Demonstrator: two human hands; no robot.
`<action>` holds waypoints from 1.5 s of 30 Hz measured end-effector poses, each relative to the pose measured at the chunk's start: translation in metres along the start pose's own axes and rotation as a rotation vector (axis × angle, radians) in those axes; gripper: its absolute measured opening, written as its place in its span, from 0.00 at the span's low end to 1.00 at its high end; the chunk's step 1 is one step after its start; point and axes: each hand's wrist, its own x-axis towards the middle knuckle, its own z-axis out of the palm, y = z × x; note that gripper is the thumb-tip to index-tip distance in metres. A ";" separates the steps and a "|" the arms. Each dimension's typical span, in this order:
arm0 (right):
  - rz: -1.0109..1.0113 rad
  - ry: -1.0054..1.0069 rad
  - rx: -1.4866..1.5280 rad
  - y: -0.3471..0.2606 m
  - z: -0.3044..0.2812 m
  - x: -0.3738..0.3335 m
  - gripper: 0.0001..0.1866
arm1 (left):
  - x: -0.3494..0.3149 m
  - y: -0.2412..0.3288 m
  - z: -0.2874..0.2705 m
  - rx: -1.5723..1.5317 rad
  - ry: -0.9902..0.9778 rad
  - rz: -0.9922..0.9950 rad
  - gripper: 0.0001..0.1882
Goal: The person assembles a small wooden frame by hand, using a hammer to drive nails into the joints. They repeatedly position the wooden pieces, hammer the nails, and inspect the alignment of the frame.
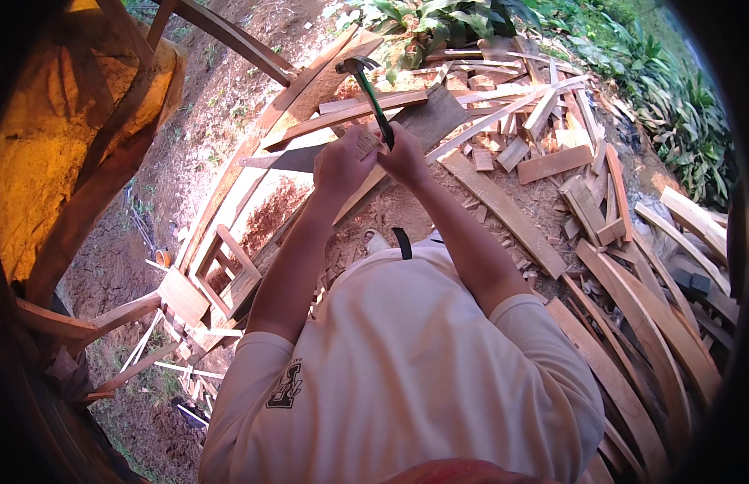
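My right hand (405, 157) is closed round the dark lower end of a hammer's (369, 95) green-and-black handle. The hammer stands tilted up and away, its metal head at the far end. Close beside it, my left hand (344, 161) is closed on a small pale wood piece (367, 144), which shows between the two hands. My fingers hide much of that piece. Past my left hand, a grey metal saw blade (281, 159) lies on the timber, its near end covered by the hand. A reddish wooden strip (346, 118) lies just beyond the hands.
A greyish board (439, 121) rests across the timber beyond my right hand. Offcuts (554, 164) and long planks (624, 387) are heaped on the right. A wooden frame (221, 278) stands at the left, near an orange-yellow sheet (43, 153) on poles. Leafy plants (673, 105) grow behind.
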 end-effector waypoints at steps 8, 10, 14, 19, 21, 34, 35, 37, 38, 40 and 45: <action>-0.006 -0.017 0.040 -0.001 -0.006 0.007 0.18 | 0.008 -0.005 -0.008 -0.069 -0.070 -0.016 0.25; 0.007 -0.029 0.056 -0.001 -0.005 0.007 0.18 | 0.008 -0.004 -0.012 -0.070 -0.087 -0.032 0.24; 0.002 -0.057 0.072 0.002 -0.004 0.012 0.19 | 0.010 -0.007 -0.008 -0.038 -0.083 -0.027 0.23; 0.009 -0.091 0.071 0.004 -0.008 0.014 0.21 | 0.009 -0.008 -0.011 -0.068 -0.116 0.055 0.24; 0.027 -0.076 0.108 0.001 -0.009 0.011 0.21 | 0.006 -0.013 -0.016 -0.163 -0.209 0.080 0.25; 0.047 -0.092 0.052 0.006 -0.011 0.005 0.20 | -0.008 -0.006 -0.018 -0.097 -0.169 -0.032 0.32; 0.028 -0.085 0.039 0.006 -0.011 0.006 0.20 | -0.010 -0.007 -0.019 -0.101 -0.174 -0.025 0.30; 0.015 -0.092 0.009 0.005 -0.012 0.005 0.21 | -0.009 -0.014 -0.021 -0.109 -0.184 -0.009 0.26; 0.018 -0.105 -0.008 0.003 -0.014 0.005 0.21 | -0.008 -0.020 -0.022 -0.196 -0.222 -0.039 0.25; 0.022 -0.132 -0.041 0.000 -0.015 0.006 0.22 | -0.008 -0.031 -0.025 -0.373 -0.295 -0.094 0.23; 0.025 -0.105 -0.064 0.006 -0.010 0.007 0.22 | -0.014 -0.029 -0.023 -0.046 -0.237 0.074 0.19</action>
